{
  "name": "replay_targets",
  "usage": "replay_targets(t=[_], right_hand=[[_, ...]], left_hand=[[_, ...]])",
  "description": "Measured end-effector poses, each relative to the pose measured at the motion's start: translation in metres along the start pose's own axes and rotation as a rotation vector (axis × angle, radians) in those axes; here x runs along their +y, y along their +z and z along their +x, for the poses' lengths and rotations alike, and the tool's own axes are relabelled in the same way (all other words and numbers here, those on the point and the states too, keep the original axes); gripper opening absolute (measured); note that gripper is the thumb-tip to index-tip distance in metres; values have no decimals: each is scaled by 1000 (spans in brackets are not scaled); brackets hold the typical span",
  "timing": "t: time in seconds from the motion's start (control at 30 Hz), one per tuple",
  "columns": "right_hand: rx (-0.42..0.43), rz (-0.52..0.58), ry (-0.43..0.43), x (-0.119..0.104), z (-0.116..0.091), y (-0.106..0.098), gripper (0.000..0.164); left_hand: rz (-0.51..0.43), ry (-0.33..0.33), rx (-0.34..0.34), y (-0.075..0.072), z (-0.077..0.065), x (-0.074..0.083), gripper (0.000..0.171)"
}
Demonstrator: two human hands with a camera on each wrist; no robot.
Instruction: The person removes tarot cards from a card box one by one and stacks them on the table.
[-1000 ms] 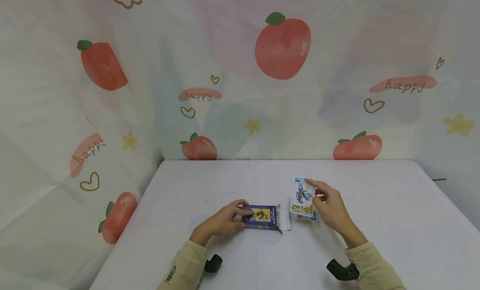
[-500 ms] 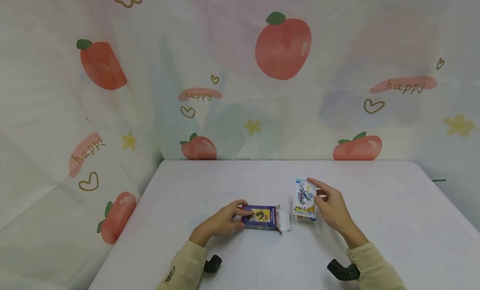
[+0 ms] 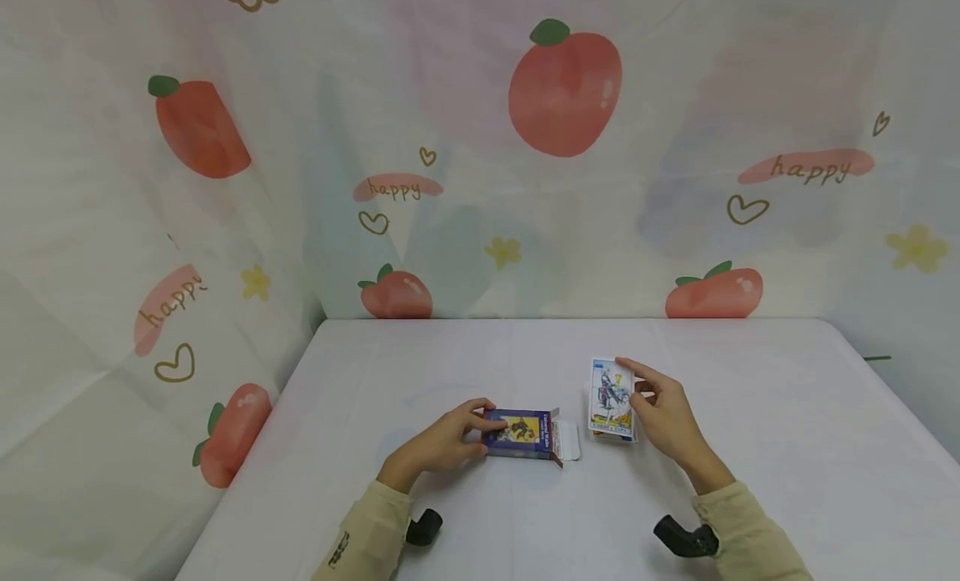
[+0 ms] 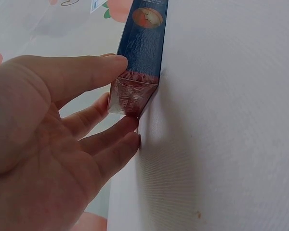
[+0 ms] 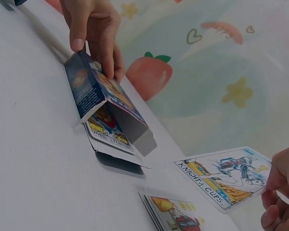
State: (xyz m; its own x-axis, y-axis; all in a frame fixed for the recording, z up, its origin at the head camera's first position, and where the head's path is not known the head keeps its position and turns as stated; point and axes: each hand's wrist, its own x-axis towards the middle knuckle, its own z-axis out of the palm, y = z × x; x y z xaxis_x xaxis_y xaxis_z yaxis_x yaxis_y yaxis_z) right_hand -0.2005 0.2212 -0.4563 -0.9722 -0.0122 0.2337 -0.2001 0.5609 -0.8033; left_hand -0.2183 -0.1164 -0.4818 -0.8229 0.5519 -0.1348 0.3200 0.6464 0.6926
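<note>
My left hand (image 3: 441,444) grips the closed end of a blue card box (image 3: 525,435) lying flat on the table. In the right wrist view the box's flap end hangs open, and a "Wheel of Fortune" card (image 5: 107,129) shows inside. With thumb and fingers my right hand (image 3: 663,414) pinches a "Knight of Cups" tarot card (image 3: 611,395) by its right edge. That card is held above a small stack of cards (image 5: 176,214) to the right of the box. In the head view the raised card covers most of the stack.
A white cloth covers the table (image 3: 480,356). Behind and to the left hang pale curtains (image 3: 465,106) printed with fruit, hearts and "happy". Black curved pieces sit at both wrists, one by the left sleeve (image 3: 367,527), another by the right sleeve (image 3: 750,531).
The Knight of Cups card has shifted slightly right, more squarely over the stack, in the right hand's pinch. The left hand and box have stayed put.
</note>
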Motion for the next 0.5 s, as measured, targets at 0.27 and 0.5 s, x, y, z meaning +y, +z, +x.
replay_targets(t=[0.27, 0.5], right_hand=[[-19, 10, 16, 5, 0, 0, 55], [-47, 20, 65, 16, 2, 3, 55]], left_hand=[[13, 6, -7, 0, -1, 0, 44], [2, 13, -3, 0, -1, 1, 44]])
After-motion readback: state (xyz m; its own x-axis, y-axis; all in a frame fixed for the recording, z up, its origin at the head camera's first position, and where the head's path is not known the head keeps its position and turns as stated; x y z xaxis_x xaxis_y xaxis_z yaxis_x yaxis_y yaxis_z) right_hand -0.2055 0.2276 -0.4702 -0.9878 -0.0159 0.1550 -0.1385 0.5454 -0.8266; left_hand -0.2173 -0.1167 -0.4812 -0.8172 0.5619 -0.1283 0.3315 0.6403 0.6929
